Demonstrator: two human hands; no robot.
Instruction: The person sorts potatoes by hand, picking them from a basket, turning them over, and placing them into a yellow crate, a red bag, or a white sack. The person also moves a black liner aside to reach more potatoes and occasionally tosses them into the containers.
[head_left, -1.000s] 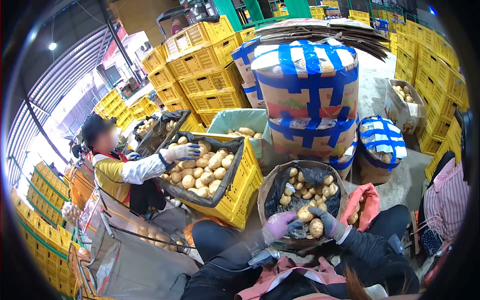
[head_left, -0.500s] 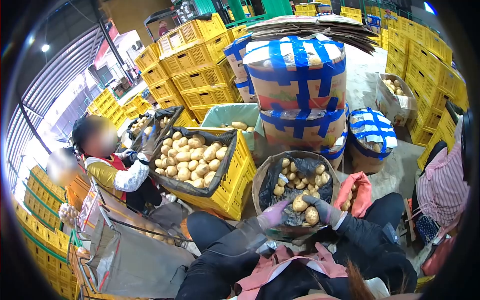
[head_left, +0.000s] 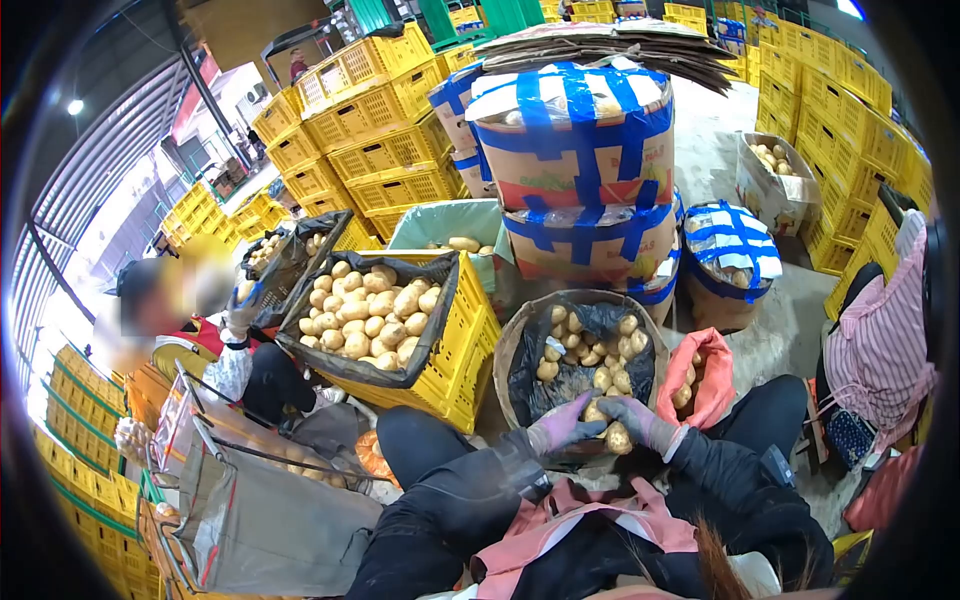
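Note:
My left hand (head_left: 562, 424), in a grey and lilac glove, closes round one side of a potato (head_left: 596, 410) above the near rim of a round, black-lined box (head_left: 507, 372). My right hand (head_left: 645, 424), gloved in grey, has its fingers curled over the same spot, with a second potato (head_left: 618, 439) just under its fingertips. How each finger grips is partly hidden. More loose potatoes (head_left: 612, 378) lie in the black lining. A pink-red sack (head_left: 714, 376) with potatoes in it stands right of the box, close to my right hand.
A yellow crate (head_left: 450, 340) heaped with potatoes stands at the left. Taped cartons (head_left: 588, 175) are stacked ahead, beside a shorter taped carton (head_left: 730, 265). A grey cloth-sided cart (head_left: 280, 525) is at lower left. A co-worker (head_left: 205, 350) sits left; another person's striped sleeve (head_left: 880, 350) shows right.
Both hands have drawn closer to me and to each other, bringing the two potatoes over the box's near rim. The co-worker at left leans lower. The view has shifted slightly.

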